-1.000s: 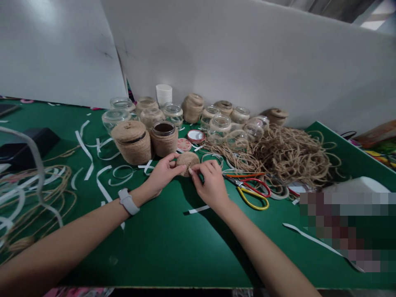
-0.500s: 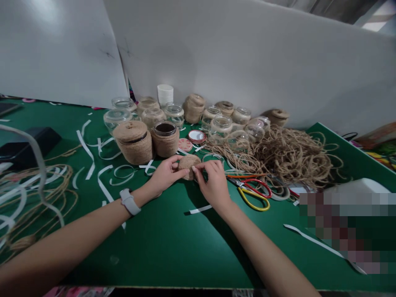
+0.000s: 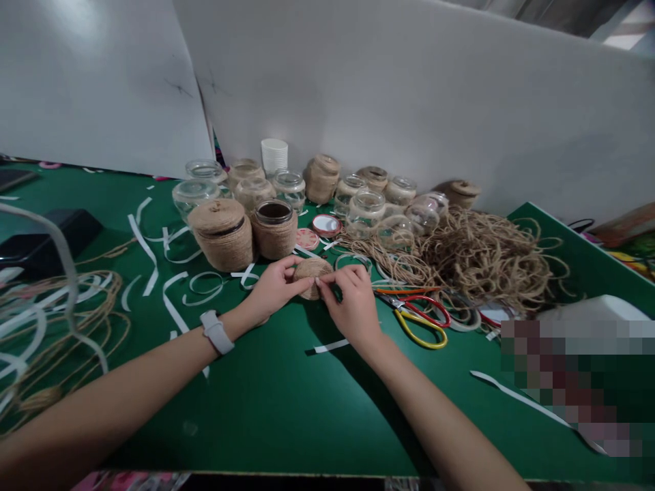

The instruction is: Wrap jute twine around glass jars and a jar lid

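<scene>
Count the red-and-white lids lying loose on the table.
3 visible: a patterned lid beside the open twine-wrapped jar, a white-faced lid beyond its right edge, and a partly covered lid by the twine heap. More may be hidden.

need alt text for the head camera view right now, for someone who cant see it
A left hand holds a round twine-covered piece over a green table while the right hand touches it with its fingertips. Twine-wrapped jars and clear glass jars sit beyond; scissors and a heap of twine lie to the right.
</scene>
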Demonstrator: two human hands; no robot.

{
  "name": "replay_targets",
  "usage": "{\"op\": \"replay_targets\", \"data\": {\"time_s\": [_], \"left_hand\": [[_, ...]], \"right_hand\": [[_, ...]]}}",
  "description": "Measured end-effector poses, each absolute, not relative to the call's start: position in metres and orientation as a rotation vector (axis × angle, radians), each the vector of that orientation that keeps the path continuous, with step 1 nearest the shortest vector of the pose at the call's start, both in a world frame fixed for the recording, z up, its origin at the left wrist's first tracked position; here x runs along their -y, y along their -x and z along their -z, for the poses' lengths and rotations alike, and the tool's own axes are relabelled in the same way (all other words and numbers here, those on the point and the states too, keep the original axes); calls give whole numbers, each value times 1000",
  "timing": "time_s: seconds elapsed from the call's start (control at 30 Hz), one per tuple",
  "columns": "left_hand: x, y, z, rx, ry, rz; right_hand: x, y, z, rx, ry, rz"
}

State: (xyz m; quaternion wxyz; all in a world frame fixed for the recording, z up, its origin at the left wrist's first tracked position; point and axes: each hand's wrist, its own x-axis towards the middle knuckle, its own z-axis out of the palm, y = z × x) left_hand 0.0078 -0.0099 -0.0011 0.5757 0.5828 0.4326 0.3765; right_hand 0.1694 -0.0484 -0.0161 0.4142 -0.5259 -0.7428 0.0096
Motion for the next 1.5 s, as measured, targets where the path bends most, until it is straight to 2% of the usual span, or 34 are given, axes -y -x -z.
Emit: {"op": "replay_targets", "data": {"time_s": [0.4,0.77,1.27,1.5], "left_hand": [[6,-10,2,-1128,-1313,-996],[8,-9,0,-1088,-1292,-975],[5,-6,0,-1058,-1258,-969],[7,-2,0,-1030,-1277,-992]], "right_hand": [[46,-175,14,1929,1495,52],[47,-177,12,1965,1392,85],[40,-180,15,2034,1406,-96],[36,-207,-3,1983,1440,119]]}}
